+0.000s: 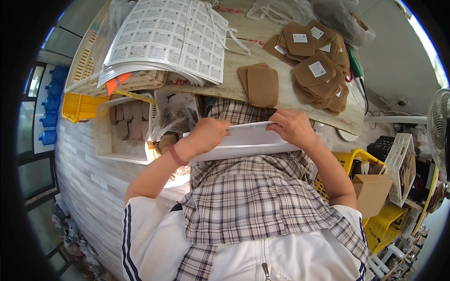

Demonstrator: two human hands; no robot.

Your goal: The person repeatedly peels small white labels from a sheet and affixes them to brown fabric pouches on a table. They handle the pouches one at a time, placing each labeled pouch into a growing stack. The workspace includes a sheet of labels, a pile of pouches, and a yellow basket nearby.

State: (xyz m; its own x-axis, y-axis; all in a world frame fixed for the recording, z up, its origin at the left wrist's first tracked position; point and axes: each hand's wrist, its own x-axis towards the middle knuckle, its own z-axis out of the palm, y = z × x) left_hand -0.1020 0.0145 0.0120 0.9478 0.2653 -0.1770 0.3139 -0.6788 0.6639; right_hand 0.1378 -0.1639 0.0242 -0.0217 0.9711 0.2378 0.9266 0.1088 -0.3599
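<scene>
Over my lap I hold a white sheet of paper (255, 135), bent lengthwise so that its upper edge curls over. My left hand (209, 134) pinches its left end, thumb and fingers closed on the edge. At the other end my right hand (294, 127) grips the same upper edge with fingers pressed together. Just beyond, on the table, lie two plain brown textured pads (263, 86), one partly over the other. To their right is a heap of similar brown pads (315, 75), several bearing small white labels (317, 69).
A thick stack of printed label sheets (164, 40) covers the left of the wooden table (239, 51). A green-handled tool (355, 64) lies at its right edge. Below left stands a white crate (124, 152) of greyish-brown pieces; yellow crates (386, 229) and a cardboard box (370, 194) are at right.
</scene>
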